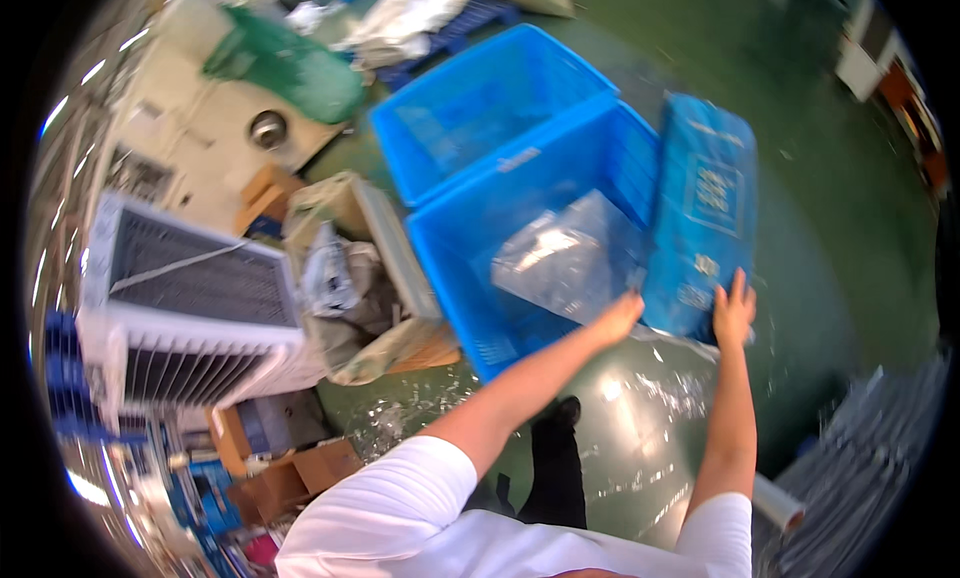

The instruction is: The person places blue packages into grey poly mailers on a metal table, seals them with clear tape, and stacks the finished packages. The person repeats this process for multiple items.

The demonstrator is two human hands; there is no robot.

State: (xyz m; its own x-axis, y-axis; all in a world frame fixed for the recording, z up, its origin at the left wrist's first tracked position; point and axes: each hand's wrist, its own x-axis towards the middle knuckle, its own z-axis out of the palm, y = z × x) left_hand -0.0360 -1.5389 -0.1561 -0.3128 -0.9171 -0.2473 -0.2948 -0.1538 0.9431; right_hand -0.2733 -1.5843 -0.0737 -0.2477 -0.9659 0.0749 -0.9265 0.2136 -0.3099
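A long blue plastic pack (705, 203) with white print leans against the right rim of the near blue crate (520, 193). My left hand (624, 314) grips the pack's near left corner, its fingers partly hidden by blur. Around the near right edge, my right hand (735, 310) is closed, thumb on top. In the near crate lies a crumpled clear plastic bag (565, 253), just left of the pack. Another blue crate (490, 93) stands right behind the near one.
Left of the crates stands an open bin (385, 238) with cloth and plastic inside. A white air cooler (200, 348) is farther left, with cardboard boxes (290, 483) nearer me. Clear plastic scraps litter the green floor (640, 418). Grey sheeting (870, 468) lies at the lower right.
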